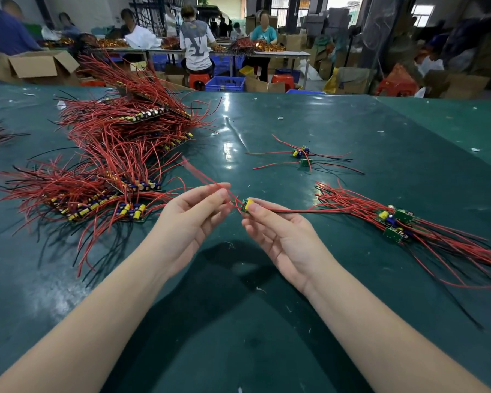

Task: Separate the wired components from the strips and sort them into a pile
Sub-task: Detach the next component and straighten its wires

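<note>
Between the two raised hands, one small wired component (247,205) is held above the green table (309,131). Her right hand (278,236) pinches its little board, while the left hand (192,214) pinches the red leads, probably to straighten them before it joins the sorted pile (400,222) lying to the right. Unseparated strips (105,177) sprawl in a tangled heap to the left, their wires reaching close to the left hand. Two loose components (302,156) lie farther back. Nothing seems to block the way to the pile.
</note>
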